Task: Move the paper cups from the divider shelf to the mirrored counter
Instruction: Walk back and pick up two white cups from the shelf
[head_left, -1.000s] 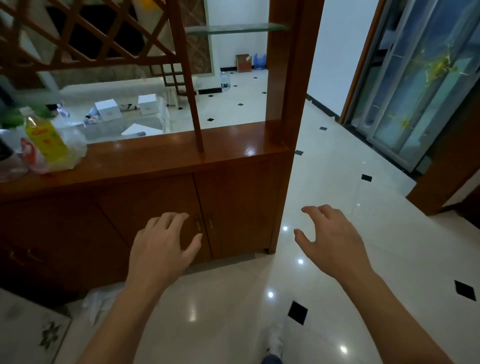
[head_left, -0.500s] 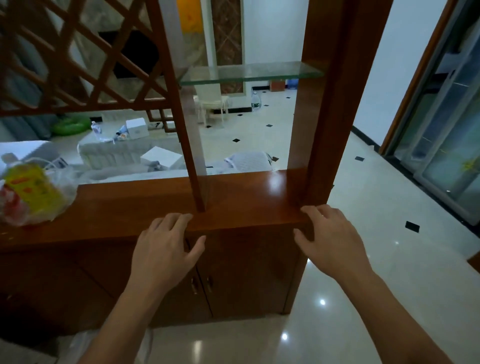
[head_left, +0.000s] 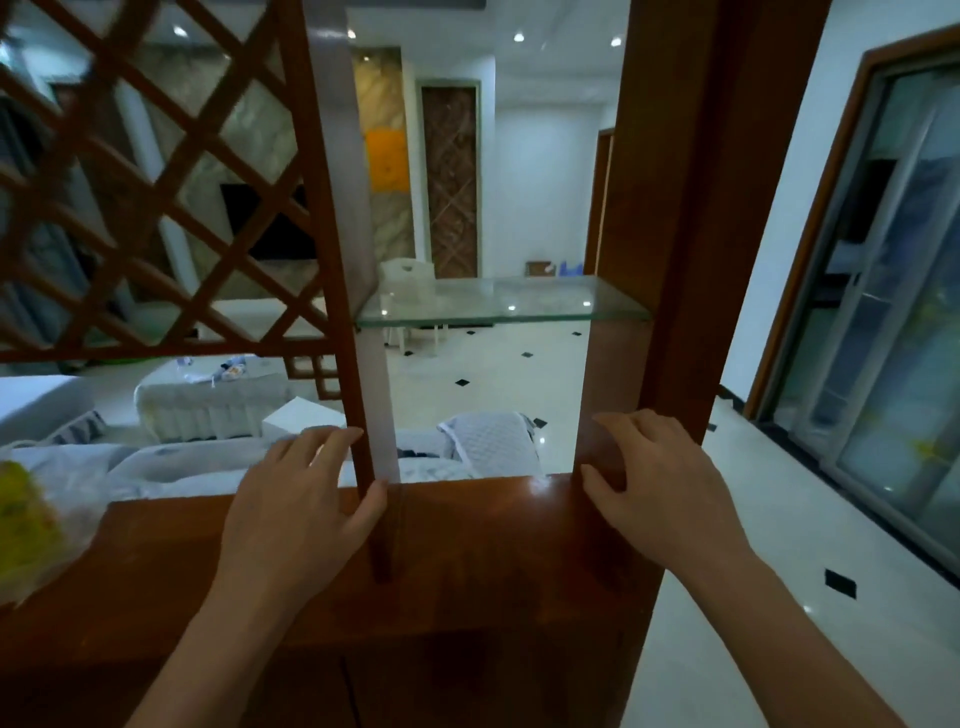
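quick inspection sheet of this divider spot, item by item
surface: wooden divider top, glossy, bare between the hands; glass shelf above it, nothing on it
job's things: paper cups, nothing seen; mirrored counter, nothing seen
clutter: clear plastic bag with yellow contents at the far left of the top
grippers: left hand open, fingers spread, beside the thin upright post; right hand open, by the thick side post; neither has a grip on anything
cables: nothing seen
surroundings: lattice panel upper left, sofa behind the divider, tiled floor, sliding glass door on the right
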